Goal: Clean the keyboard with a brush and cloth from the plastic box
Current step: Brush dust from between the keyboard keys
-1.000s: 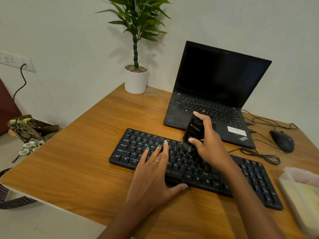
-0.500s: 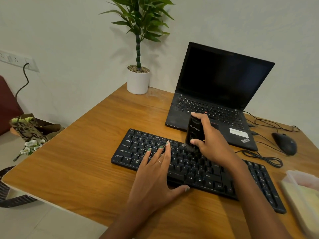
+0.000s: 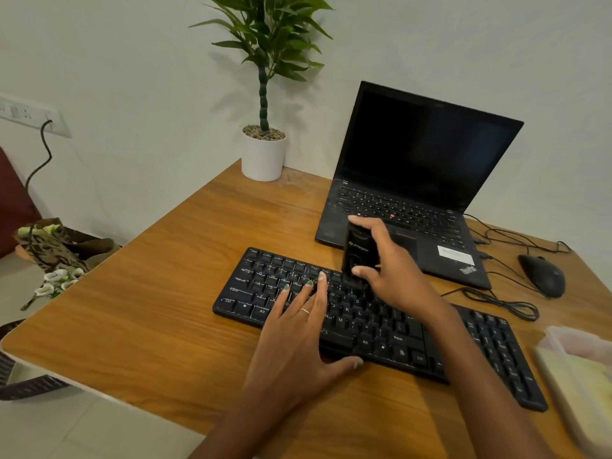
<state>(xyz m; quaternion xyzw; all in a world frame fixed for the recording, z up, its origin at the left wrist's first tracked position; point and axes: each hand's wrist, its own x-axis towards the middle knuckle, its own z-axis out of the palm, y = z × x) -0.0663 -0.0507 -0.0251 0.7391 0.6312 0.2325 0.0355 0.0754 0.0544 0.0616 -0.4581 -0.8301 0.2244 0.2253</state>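
Flowers [image 3: 56, 283], white and artificial, spilled from a patterned bag [image 3: 49, 246] on the floor at the far left, below a wall socket strip [image 3: 29, 115] with a dark cable plugged in. To the right stood the wooden desk [image 3: 159, 293], and at its far edge a white cylindrical pot holding a green leafy plant [image 3: 264, 154].

My left hand [image 3: 294, 352] lay flat on the near left part of the long black plastic keyboard [image 3: 490, 346], which sat across the middle of the desk. The fingers were straight and spread over the keys, the thumb stretched out along the keyboard's near edge, gripping nothing.

Just to the right, my right hand [image 3: 394, 276] was curled around the small black brush [image 3: 356, 258], forefinger over its top and thumb pinching its lower face. I held it upright above the keyboard's upper rows, its lower end down among the keys; the bristles were too dark to make out.

Beyond it, the open black laptop [image 3: 417, 180] stood with a dark screen. Further right lay a coiled black cable [image 3: 503, 303] and a black computer mouse [image 3: 543, 274]. At the near right edge sat the blurred translucent plastic box [image 3: 576, 376] with something pale yellow inside.
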